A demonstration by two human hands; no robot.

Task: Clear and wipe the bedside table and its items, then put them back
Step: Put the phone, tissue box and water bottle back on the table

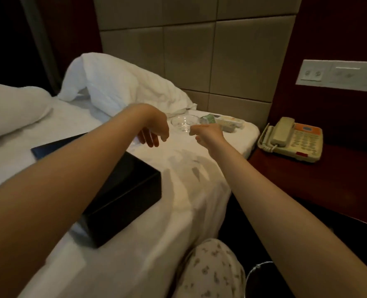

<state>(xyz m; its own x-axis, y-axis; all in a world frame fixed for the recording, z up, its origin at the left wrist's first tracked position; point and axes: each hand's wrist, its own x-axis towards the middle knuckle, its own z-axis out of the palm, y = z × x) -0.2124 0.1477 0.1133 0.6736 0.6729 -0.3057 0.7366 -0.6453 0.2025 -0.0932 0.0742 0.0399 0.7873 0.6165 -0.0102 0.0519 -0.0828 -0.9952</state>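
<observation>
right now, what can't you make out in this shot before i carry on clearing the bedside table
Head view only:
1. Right hand: its back hides the fingertips at the glass dish rim; pinching or touching, unclear.
2. Black box and dark folder: partly covered by the left forearm.
3. Small items behind the dish: blurred, too small to name.
4. Bedside table: cut off by the right edge.

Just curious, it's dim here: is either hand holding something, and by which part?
The right hand pinches the clear glass dish by its rim; the left hand holds nothing.
</observation>
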